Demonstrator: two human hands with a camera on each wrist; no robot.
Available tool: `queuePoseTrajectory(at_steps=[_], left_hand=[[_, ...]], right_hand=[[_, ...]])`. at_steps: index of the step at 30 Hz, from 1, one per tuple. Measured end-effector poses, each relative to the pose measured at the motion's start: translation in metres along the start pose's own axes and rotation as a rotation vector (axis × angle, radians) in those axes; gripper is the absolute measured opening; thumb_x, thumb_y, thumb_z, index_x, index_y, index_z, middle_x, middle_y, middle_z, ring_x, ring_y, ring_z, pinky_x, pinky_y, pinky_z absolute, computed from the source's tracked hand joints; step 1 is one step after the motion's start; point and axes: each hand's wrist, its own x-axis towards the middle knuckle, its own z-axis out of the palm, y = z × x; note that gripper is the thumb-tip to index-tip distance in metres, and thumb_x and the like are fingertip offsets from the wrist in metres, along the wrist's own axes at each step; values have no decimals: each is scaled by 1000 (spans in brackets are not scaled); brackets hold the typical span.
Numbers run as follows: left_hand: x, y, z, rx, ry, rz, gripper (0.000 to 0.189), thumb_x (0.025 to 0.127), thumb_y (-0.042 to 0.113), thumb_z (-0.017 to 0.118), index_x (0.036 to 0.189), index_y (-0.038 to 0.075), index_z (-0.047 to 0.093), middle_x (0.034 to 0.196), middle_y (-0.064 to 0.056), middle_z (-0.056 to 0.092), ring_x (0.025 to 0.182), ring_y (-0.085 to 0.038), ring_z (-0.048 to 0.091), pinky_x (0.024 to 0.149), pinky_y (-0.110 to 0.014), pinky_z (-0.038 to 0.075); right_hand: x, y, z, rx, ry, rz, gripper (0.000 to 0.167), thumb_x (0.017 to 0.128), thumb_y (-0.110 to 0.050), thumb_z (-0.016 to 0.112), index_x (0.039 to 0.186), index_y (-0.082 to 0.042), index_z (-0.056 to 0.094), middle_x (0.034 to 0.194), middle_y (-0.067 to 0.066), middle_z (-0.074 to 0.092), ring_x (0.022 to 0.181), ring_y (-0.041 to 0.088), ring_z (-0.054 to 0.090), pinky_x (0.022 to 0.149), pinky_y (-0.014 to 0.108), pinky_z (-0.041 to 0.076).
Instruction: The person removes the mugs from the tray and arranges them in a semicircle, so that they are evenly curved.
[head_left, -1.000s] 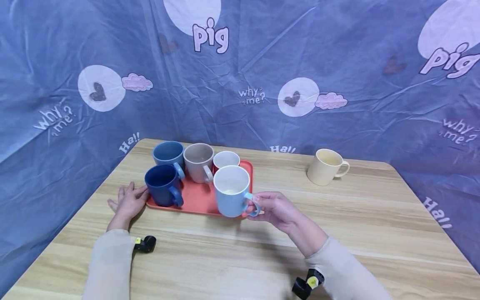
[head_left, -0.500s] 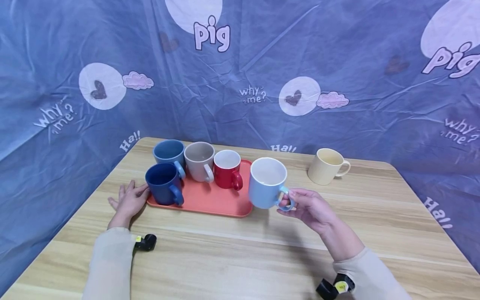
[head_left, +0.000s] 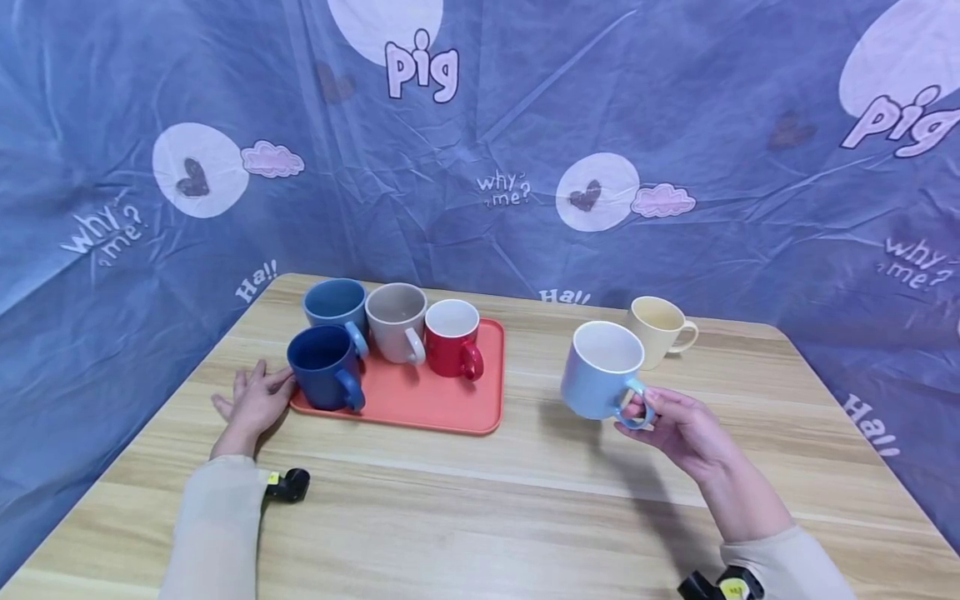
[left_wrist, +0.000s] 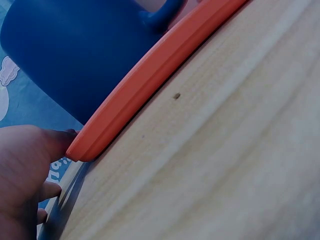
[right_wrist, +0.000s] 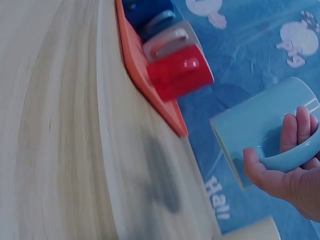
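My right hand (head_left: 686, 429) grips the handle of a light blue mug (head_left: 596, 379), white inside, held upright above the table to the right of the tray. In the right wrist view, fingers pass through the handle of that mug (right_wrist: 270, 125). At the left end of the orange-red tray (head_left: 450, 412), my left hand (head_left: 258, 404) rests with fingers spread, its thumb side touching the tray's edge. Beside it on the tray stands a dark blue mug (head_left: 318, 367). Behind are a teal-blue mug (head_left: 333, 304), a grey mug (head_left: 390, 325) and a red mug (head_left: 446, 346).
A cream mug (head_left: 656, 329) stands on the wooden table (head_left: 450, 517) at the back right, partly behind the light blue mug. A blue printed cloth (head_left: 465, 100) hangs behind and beside the table.
My right hand has carried the light blue mug rightward from over the tray's right end to above the bare wood. The red mug is now uncovered. My left hand has stayed put.
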Motion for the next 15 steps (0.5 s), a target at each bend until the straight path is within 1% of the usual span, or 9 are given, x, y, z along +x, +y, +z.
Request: queuePoseTrajectory(at_steps=[9,15], left_hand=[[-1,0,-1,-14,-3,-1,50,90,40,34,123,4,45,135,-31,10,121,-48,-8,81,-64,-18],[-1,1,-1,-11,-7,-5,51,90,41,33,123,4,45,135,-31,10,121,-48,-9,81,-64,-18]], right_hand=[[-21,-11,-30,81,-7,-41,46,94,0,13,96,8,59,91,16,62,91,24,57,86,42,39],[-36,-16,-55,136,-20,-56,47,94,-1,11,100,10,56,94,18,60,93,26,55,87,43,38]])
